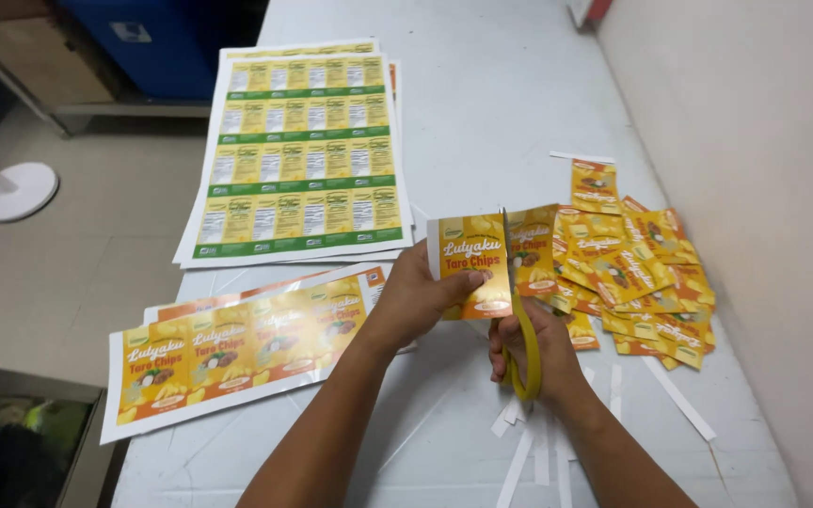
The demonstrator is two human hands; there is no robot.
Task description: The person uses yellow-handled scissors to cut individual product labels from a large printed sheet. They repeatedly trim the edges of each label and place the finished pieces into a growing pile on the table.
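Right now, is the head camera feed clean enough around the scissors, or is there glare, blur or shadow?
Head view: even, soft light, no glare on the white table; the scissors and the label strip in the left hand are fairly sharp, the small print on the far sheets too fine to resolve; faint shadow under the right hand.

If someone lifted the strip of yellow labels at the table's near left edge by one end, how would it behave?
Probably floppy: the strip is a thin printed sheet lying flat, so it would likely sag. It looks light, like the cut labels piled loosely. Its surface seems glossy, so it may slide easily on the table.
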